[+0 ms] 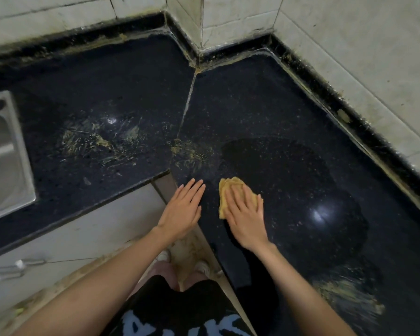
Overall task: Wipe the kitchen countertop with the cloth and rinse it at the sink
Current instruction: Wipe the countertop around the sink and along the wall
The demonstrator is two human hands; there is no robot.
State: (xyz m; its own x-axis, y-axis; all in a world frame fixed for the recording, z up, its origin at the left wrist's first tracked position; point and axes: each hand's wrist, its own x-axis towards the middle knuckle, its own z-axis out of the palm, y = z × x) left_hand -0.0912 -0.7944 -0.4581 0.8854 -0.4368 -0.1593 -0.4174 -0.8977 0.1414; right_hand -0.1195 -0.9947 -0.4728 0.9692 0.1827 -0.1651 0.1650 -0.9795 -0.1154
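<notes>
Cloth: yellow, crumpled, on the dark table near its front edge, under the right hand. Far left, steel sink set into the table. Yellowish smears between sink and seam. Left hand flat, fingers straight, holding nothing, just beside the cloth. Right hand pressing flat on the cloth, fingers spread. Tiled wall behind.

Two bare forearms with no sleeves, watch or jewellery in sight. Left hand and right hand ungloved, nails short and unpainted. Below, a black top or shorts printed with large pale blue block lettering, cut off by the frame and unreadable. Bare knees beneath the hem. Light-coloured, whitish shoes on both feet.
</notes>
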